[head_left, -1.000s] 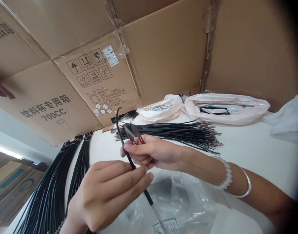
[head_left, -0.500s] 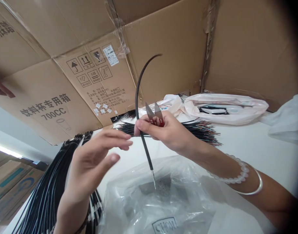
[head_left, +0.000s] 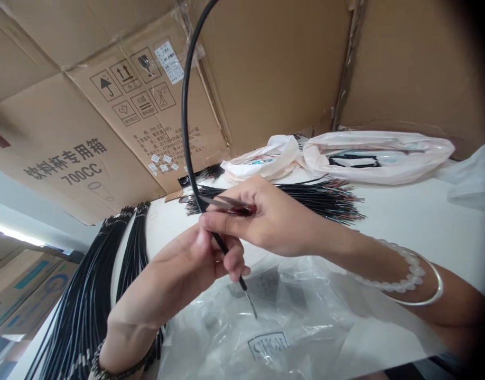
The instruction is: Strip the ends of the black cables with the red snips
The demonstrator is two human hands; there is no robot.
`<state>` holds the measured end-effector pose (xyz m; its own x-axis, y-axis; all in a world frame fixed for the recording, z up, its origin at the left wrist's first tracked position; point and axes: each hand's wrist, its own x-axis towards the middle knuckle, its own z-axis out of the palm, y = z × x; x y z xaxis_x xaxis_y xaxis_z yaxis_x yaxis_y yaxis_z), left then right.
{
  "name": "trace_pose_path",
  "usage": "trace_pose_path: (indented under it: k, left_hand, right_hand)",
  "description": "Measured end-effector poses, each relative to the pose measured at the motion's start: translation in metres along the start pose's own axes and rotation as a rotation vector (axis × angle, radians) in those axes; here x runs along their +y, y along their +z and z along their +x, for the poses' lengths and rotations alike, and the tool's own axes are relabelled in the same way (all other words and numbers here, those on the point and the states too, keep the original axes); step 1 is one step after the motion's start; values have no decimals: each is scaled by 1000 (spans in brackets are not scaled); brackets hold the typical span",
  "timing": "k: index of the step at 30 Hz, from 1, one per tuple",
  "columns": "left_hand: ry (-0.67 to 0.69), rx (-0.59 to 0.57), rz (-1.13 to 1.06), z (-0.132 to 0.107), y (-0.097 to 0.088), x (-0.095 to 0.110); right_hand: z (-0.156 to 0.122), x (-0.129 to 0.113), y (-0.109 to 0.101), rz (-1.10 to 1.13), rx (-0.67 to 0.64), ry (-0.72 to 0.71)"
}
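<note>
Now back on the black cable (head_left: 184, 105) with the left hand (head_left: 179, 274), fingers closed round it just above the bare tip (head_left: 251, 306), over the clear bag (head_left: 306, 327); open and off it a moment ago. Clamped in the right hand (head_left: 274, 221) with the red snips (head_left: 226, 203), blades now flat. Likely a regrip for work near the tip.

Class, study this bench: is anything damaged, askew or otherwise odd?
The cable, held by the left hand and the right hand with snips, has a bare lower tip: the black sheath stops short and thin wire pokes out above the clear bag.
</note>
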<state>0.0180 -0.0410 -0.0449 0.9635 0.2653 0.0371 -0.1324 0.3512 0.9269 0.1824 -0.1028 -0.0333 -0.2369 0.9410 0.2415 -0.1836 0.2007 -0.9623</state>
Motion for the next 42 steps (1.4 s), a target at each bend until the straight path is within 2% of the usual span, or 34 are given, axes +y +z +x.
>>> trace_pose_path:
  k: [3,6,9,11,14,16,19,21,23,26,28,35,42]
  left_hand:
    - [-7,3,-43,0,-1,-4]
    - [-14,109,-89,2,3,-8]
    - [17,217,11,2,8,-8]
    - [83,300,105,2,8,-4]
    - [252,422,182,3,4,5]
    - [346,483,174,4,0,13]
    - [404,516,98,7,-6,23]
    - [435,521,36,7,-7,26]
    - [449,539,-5,7,-8,26]
    - [412,588,-55,6,-7,22]
    - [373,588,-94,5,-8,17]
    - [299,521,-153,6,-16,5]
    - [325,509,-109,8,-16,3]
  right_hand:
    - [2,2,-2,-76,-20,2]
    - [5,4,-4,-285,50,-74]
    - [3,3,-6,-483,103,-154]
    - [-2,-3,-9,-569,171,-169]
    - [-14,-14,-14,-718,260,-128]
    - [-23,-17,-17,-851,263,-125]
    - [-32,-7,-19,-1064,222,-190]
    - [-35,7,-18,-1198,155,-292]
    - [-36,22,-17,-1358,125,-473]
    - [-34,38,-15,-1606,182,-760]
    - [-32,42,-13,-1669,223,-826]
    - [-29,40,-9,-1657,243,-729]
    - [-31,43,-8,-1726,264,-680]
